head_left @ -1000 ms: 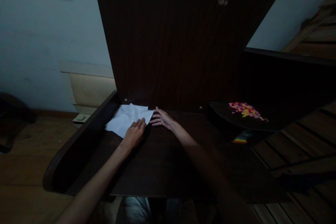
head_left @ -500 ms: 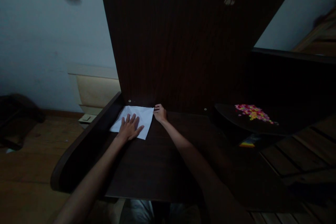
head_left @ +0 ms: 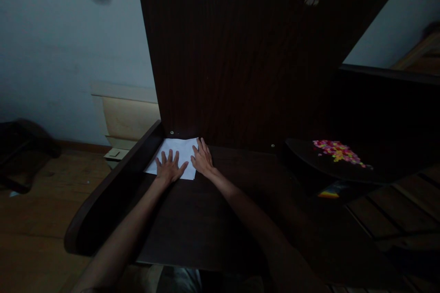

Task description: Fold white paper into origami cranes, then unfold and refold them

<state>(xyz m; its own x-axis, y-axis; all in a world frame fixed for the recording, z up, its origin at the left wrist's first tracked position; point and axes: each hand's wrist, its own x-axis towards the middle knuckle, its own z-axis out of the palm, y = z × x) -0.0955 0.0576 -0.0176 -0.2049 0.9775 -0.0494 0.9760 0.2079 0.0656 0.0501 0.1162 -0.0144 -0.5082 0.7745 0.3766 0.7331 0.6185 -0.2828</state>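
A sheet of white paper (head_left: 180,145) lies at the back left of the dark wooden desk (head_left: 192,224), close to the raised side panel. My left hand (head_left: 169,167) rests flat on its lower middle, fingers spread. Over the paper's right edge lies my right hand (head_left: 202,159), with its fingers stretched out and slightly apart. Part of the sheet is hidden beneath both hands.
A curved side panel (head_left: 113,187) borders the desk on the left, and a tall dark board (head_left: 233,64) rises behind it. To the right, a rounded shelf (head_left: 302,153) bears a pile of small colourful pieces (head_left: 338,152).
My right hand has gone from the paper's upper right corner, where its fingers were curled, to lying stretched over the right edge. The left hand stays on the sheet.
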